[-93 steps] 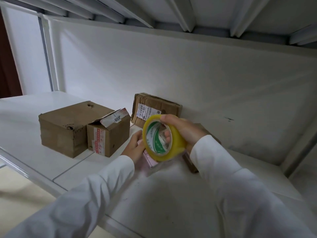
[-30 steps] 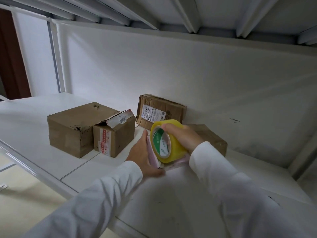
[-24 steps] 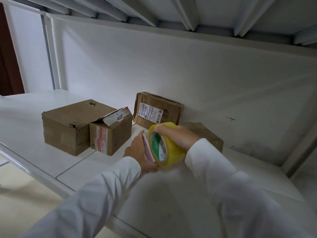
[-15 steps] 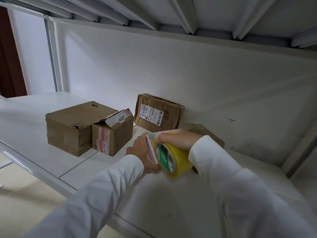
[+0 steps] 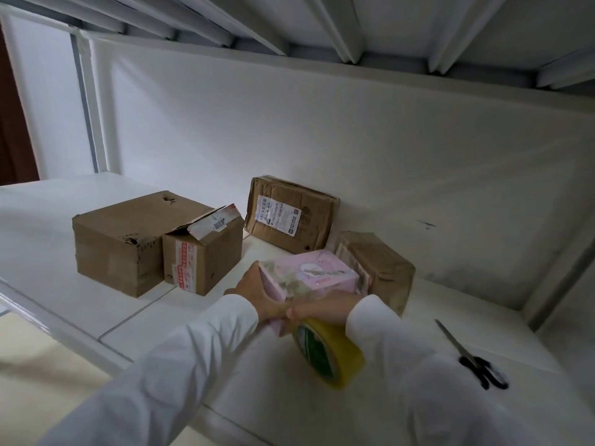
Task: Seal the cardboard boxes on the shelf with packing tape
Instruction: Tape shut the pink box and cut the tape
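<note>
The pink box (image 5: 309, 275) is gripped at its left end by the left hand (image 5: 257, 292), while the yellow tape roll (image 5: 328, 352) is clutched by the right hand (image 5: 322, 309) at its near edge. If tension slackens, the tape could wrinkle or stick crookedly. The box, pale pink and printed, sits on the shelf (image 5: 48, 268) just in front of the taped brown parcel (image 5: 383, 268).

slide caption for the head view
Left hand steadies a pink box while the right hand draws the tape roll down its front.
</note>
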